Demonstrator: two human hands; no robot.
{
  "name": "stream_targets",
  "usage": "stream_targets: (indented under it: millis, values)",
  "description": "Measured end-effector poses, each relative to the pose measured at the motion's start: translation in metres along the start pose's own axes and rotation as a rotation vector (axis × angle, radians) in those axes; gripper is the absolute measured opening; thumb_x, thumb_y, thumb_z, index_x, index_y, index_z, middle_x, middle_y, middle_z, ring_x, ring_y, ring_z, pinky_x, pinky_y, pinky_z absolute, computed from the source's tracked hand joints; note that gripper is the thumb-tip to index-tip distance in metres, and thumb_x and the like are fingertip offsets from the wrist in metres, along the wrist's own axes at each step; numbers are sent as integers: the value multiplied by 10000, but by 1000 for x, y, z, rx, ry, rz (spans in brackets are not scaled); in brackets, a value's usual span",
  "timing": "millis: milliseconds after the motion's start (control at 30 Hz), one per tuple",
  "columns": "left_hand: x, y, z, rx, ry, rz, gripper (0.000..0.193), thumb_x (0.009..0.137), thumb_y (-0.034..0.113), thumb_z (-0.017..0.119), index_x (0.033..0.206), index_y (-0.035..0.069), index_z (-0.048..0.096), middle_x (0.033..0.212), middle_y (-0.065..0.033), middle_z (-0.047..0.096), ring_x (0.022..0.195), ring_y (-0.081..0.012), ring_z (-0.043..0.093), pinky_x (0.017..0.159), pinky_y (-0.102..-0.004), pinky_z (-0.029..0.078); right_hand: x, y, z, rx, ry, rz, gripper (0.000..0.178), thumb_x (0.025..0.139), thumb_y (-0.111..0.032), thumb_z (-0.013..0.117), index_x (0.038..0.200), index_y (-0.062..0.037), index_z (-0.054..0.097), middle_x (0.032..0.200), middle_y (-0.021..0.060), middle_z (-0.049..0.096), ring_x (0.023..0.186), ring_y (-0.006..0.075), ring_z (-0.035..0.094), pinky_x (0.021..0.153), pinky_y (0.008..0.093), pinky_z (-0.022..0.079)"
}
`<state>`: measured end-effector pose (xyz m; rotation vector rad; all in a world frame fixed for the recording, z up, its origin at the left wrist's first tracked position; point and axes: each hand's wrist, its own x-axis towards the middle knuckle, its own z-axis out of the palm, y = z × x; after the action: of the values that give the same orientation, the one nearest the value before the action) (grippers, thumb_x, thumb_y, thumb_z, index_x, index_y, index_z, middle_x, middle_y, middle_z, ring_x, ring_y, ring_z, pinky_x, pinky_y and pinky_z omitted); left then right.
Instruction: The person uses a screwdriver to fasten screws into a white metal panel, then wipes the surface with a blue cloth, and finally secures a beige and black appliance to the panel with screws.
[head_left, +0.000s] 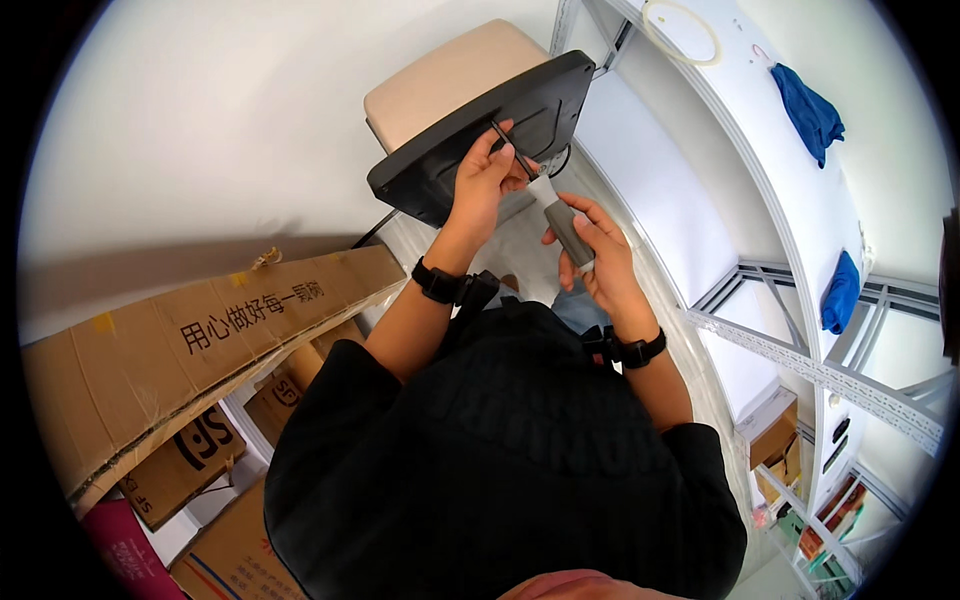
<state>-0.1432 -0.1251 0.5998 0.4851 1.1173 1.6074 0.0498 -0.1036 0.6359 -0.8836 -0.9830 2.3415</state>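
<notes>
A screwdriver (565, 222) with a grey handle and dark shaft is in my right hand (605, 250), its fingers round the handle. The shaft points up and left toward a black panel (520, 105), the flat underside of a beige padded seat or box (455, 75) tipped on its side. My left hand (485, 180) pinches the shaft near its tip, close to the panel. Whether the tip sits in a screw is too small to tell. A thin black cord (376, 228) shows below the panel.
On the left lies a long cardboard box (220, 325), above more cartons (185, 460) and a pink box (125, 550). To the right, white metal shelving (770, 200) curves past, carrying blue cloths (805, 112) and a pale ring (683, 32). A white wall (220, 120) stands behind.
</notes>
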Motion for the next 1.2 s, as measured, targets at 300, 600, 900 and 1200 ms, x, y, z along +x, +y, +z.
stream_targets:
  millis: [300, 600, 900, 1200]
  values:
    - [0, 5, 2, 23, 2, -4, 396, 993, 212, 484, 1368, 105, 412, 867, -66, 675, 764, -80, 610, 698, -220, 469, 1, 0, -3, 70, -23, 3, 400, 982, -239, 434, 1322, -29, 439, 907, 158, 631, 461, 174, 562, 400, 274, 447]
    - [2, 3, -1, -25, -9, -6, 406, 990, 210, 490, 1371, 107, 393, 913, -85, 682, 758, -83, 608, 688, -224, 477, 4, -4, 1, -54, 28, -29, 377, 956, -206, 498, 1295, -40, 488, 909, 133, 631, 499, 138, 557, 458, 256, 452]
    - [0, 4, 1, -35, -11, -26, 335, 977, 195, 512, 1283, 66, 465, 964, -88, 682, 773, -78, 598, 695, -223, 479, 5, -2, 9, -347, 136, -177, 378, 908, -114, 580, 1276, -53, 521, 926, 69, 590, 579, 93, 559, 489, 218, 444]
    - [-7, 2, 5, 138, -174, -124, 281, 932, 169, 599, 1178, 36, 573, 957, -38, 631, 841, -100, 596, 709, -244, 499, 4, -6, 10, -380, 126, -166, 369, 896, -76, 591, 1257, -44, 524, 978, 65, 597, 592, 73, 556, 489, 214, 456]
